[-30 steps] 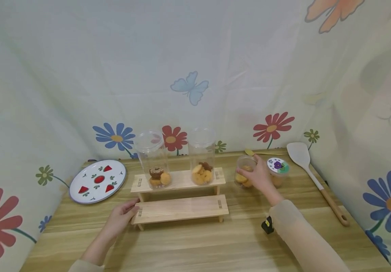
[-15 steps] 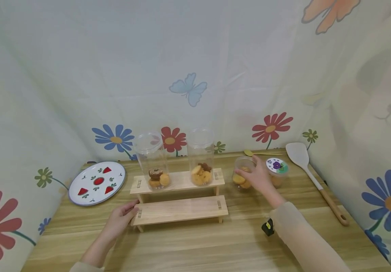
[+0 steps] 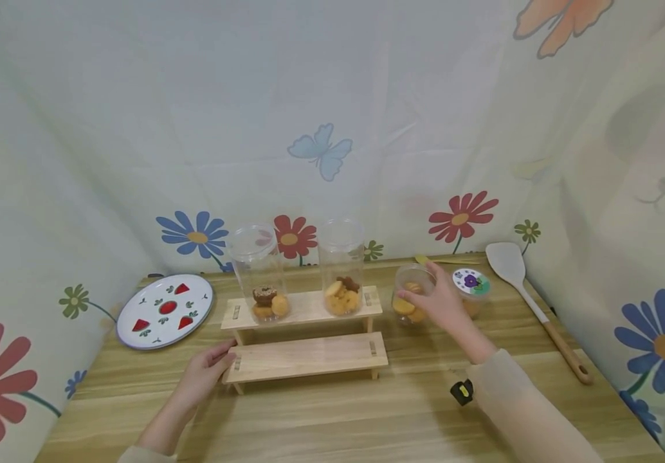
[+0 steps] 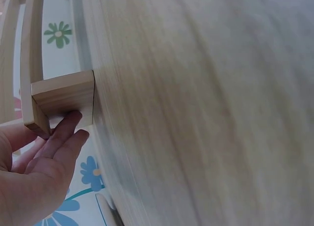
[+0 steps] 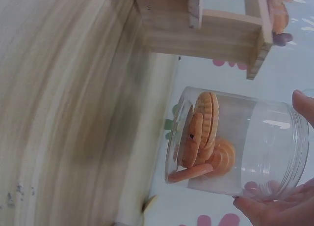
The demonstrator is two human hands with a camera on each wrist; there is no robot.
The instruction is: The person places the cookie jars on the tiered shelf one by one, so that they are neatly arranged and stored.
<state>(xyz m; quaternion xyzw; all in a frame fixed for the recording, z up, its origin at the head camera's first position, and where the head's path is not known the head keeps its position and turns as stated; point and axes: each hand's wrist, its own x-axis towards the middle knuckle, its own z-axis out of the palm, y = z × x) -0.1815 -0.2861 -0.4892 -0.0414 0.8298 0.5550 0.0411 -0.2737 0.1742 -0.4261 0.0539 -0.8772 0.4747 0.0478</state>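
My right hand [image 3: 447, 307] [image 5: 282, 209] grips a clear jar [image 3: 406, 310] [image 5: 245, 132] near its rim, thumb and fingers on opposite sides. Several cookies [image 5: 208, 120] lie inside, at the jar's base. On the left, my left hand [image 3: 200, 379] [image 4: 41, 174] holds the end of the lower step of a two-step wooden stand [image 3: 309, 357] [image 4: 64, 88], with fingertips against the leg. Two tall clear jars [image 3: 257, 270] [image 3: 341, 257] with cookies stand on the upper step. Whether the gripped jar touches the table cannot be told.
A lidded jar [image 3: 473, 292] with a flower label stands right of my right hand. Further right lies a spatula [image 3: 532, 302]; a small yellow spoon [image 3: 460, 261] lies behind. A white plate [image 3: 153, 321] with red patterns lies at the left, near the flowered cloth backdrop [image 3: 332, 96].
The jar in my right hand has shifted slightly left, toward the stand. My right sleeve has moved a little to the right. My left hand keeps its place on the stand.
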